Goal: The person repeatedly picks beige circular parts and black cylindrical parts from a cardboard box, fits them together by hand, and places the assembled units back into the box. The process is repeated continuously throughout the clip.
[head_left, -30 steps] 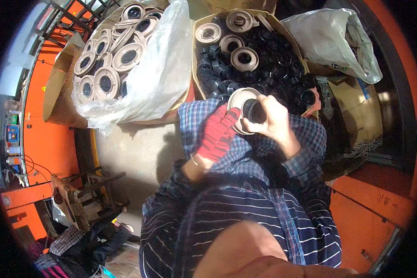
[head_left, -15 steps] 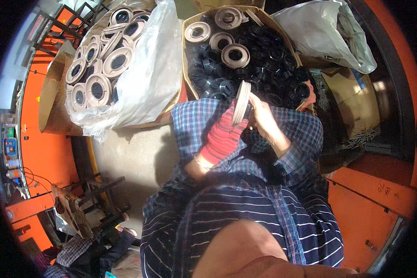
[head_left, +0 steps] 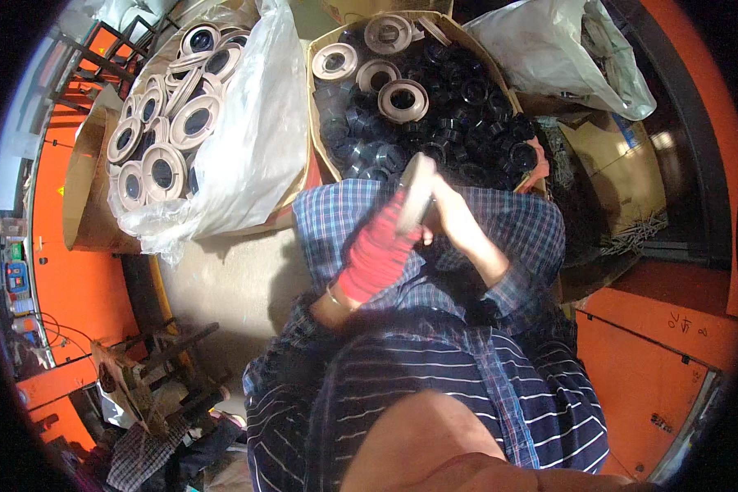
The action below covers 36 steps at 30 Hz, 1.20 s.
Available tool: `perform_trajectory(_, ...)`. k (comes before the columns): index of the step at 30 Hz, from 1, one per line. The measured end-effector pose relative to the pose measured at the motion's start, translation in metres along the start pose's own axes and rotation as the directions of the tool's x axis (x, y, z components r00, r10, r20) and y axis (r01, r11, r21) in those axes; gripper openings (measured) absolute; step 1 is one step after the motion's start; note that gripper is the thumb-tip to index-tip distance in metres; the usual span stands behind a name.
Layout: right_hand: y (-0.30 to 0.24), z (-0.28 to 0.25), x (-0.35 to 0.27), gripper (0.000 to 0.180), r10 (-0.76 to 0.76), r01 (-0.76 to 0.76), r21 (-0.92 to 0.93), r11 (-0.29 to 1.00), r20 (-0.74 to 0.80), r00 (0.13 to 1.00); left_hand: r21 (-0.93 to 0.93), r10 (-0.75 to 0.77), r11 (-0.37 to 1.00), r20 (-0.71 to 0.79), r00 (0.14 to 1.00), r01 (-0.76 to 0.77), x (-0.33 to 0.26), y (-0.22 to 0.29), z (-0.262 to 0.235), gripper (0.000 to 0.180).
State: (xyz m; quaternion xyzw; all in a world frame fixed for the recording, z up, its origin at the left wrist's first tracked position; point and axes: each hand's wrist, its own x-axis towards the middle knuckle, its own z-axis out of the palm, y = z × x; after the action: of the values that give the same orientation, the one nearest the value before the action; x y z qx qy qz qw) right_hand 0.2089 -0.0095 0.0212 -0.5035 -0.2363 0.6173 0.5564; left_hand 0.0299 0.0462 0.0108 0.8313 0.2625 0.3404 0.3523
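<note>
My left hand [head_left: 377, 250], in a red knitted glove, is closed around a beige flanged ring [head_left: 418, 193] held on edge above my lap. The ring is smeared by motion. My bare right hand [head_left: 465, 225] is closed against the ring's right side, its fingers along that face and its thumb low near the rim. Whatever lies between my right palm and the ring is hidden. Just beyond my hands stands a carton [head_left: 314, 135] full of black round plastic caps [head_left: 447, 131]. Several similar beige rings [head_left: 403, 101] lie on top of the caps.
At the left, a carton [head_left: 90, 184] lined with a clear plastic bag [head_left: 258, 123] holds several beige rings with dark centres [head_left: 162, 170]. A white plastic sack [head_left: 549, 57] stands at the back right. Orange cabinets [head_left: 640, 369] flank me, and a wooden stool [head_left: 139, 385] sits at lower left.
My hands and the ring have shifted slightly left and down in the picture, and the ring is now blurred. The cartons have shifted left in view too, so the head has turned slightly.
</note>
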Motion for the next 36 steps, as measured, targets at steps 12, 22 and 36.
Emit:
perform_trajectory(12,0.020,0.019,-0.028,0.035,-0.134,0.032,0.400,0.916,0.231,0.964,0.044,0.666,0.716,0.259,0.700,-0.697,0.024,0.045,-0.069,0.033)
perform_trajectory(22,-0.058,-0.132,0.126,0.035,-0.454,-0.099,-0.934,-0.342,0.072,0.888,0.716,0.341,0.677,-0.097,0.935,-0.173,0.125,-0.006,-0.177,0.037)
perform_trajectory(36,-0.052,-0.190,0.167,0.063,-0.439,-0.121,-0.971,0.207,-0.202,0.875,0.761,-0.301,0.644,0.342,0.890,-0.075,0.241,-0.178,0.117,0.079)
